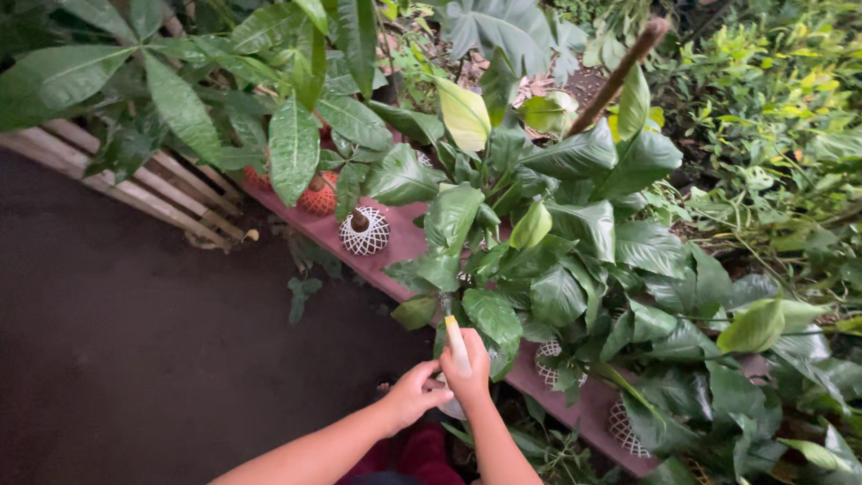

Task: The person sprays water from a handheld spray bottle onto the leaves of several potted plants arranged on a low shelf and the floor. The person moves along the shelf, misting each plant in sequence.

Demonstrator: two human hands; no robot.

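My right hand (469,370) grips a slim white spray bottle (457,346) with a yellow tip, held upright and pointing toward the leafy plants. My left hand (415,392) sits just left of it, fingers curled against the bottle's lower part. Directly ahead are broad, glossy green leaves (539,242) of potted plants standing on a reddish-pink shelf (404,241). The bottle's tip is close to a leaf (493,316) at the plants' near edge.
A white net-wrapped pot (365,233) and an orange net-wrapped pot (318,195) stand on the shelf, with more white net pots (548,359) lower right. A wooden slatted pallet (135,184) lies at left on the dark floor (135,341). A brown stake (620,76) leans at top.
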